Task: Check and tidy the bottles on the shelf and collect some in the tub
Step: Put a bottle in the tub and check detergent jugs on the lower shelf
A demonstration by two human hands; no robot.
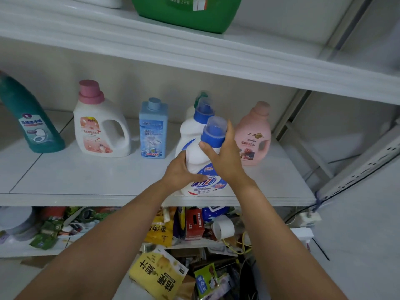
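**A:** A white detergent bottle [201, 163] is held at the front edge of the middle shelf [86, 180] — the left hand [179, 172] curled round its body, the right hand [225, 156] wrapped about the shoulder below the blue cap [213, 135].

**B:** How is the check best done?

**A:** The weight is best carried in the lower grip while the cap is tested for tightness. The twin bottle [190, 131] just behind should not be knocked.

**B:** And the surfaces?

**A:** Smooth, rounded moulded plastic is seen, with a glossy label — judged slippery, so a firm hold is advised.
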